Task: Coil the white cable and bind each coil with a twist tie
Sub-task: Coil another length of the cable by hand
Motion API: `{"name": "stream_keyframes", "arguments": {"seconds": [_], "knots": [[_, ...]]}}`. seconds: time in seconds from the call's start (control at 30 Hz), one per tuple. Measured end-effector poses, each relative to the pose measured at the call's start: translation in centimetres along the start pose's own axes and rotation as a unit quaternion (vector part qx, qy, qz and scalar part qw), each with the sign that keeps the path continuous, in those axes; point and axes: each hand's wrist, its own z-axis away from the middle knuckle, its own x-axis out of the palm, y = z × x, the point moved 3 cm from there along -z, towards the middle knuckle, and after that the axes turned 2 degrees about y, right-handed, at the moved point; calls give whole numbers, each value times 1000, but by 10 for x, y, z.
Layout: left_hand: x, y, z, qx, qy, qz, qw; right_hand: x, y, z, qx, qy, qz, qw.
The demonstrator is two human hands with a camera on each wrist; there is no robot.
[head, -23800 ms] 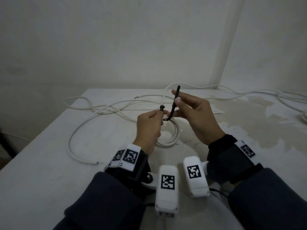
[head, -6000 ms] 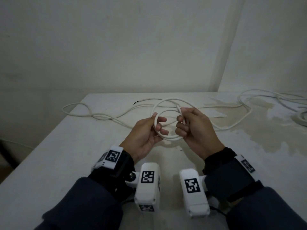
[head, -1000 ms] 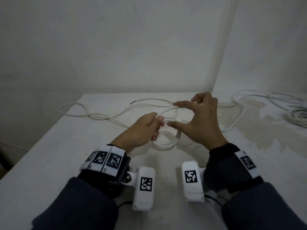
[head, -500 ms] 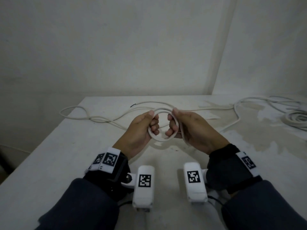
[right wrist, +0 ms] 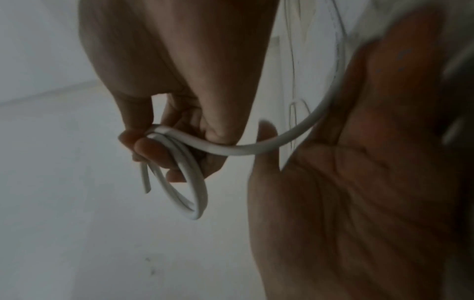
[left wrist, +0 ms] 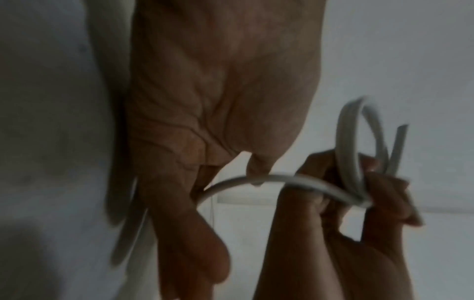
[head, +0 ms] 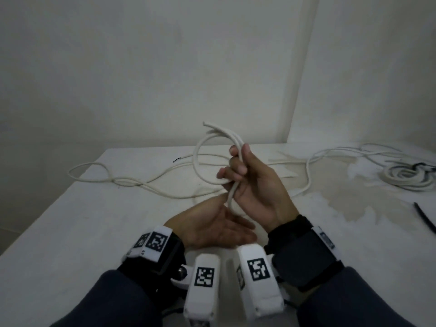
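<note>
head | right hand (head: 254, 185) grips cable coil (head: 207, 156) | left hand (head: 212, 225) flat

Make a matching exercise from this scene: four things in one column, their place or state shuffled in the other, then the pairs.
Things:
1. right hand
2. left hand
3. bound coil
4. black strip

States:
A. lies alone at the table's right edge
B. open, palm up, fingers straight
C. grips a small coil of white cable, raised off the table
D. rests on the table at far right

Pairs: 1-C, 2-B, 3-D, 4-A
</note>
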Motion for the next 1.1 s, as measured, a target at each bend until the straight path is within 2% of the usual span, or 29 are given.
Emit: {"name": "stream_keyframes", "arguments": {"seconds": [0.07,0.13,0.17,0.23,0.3,0.4,0.57,0.77,0.9,1.1], "knots": [[9,4,-7,53,-32,121,991,3,7,1,2,-10,30,999],[4,13,-11,141,-7,276,951,-1,5,0,-10,1,47,999],[-3,18,-11,196,24,317,928,-7,3,-1,-17,15,38,999],[-18,28,-4,301,103,305,897,-19,-2,-4,-24,53,8,998],[-27,34,3,359,155,254,885,-29,-3,-6,-25,86,-22,996],[-27,37,12,383,164,201,887,-38,-2,-8,-7,115,-29,993],[-18,39,19,396,141,194,887,-43,-7,-10,7,126,-13,992],[-15,40,21,385,176,168,890,-41,1,-11,28,128,72,989],[-13,41,22,410,177,118,887,-41,1,-10,19,150,92,984],[-9,40,23,407,167,50,897,-44,1,-9,-8,153,150,977]]}}
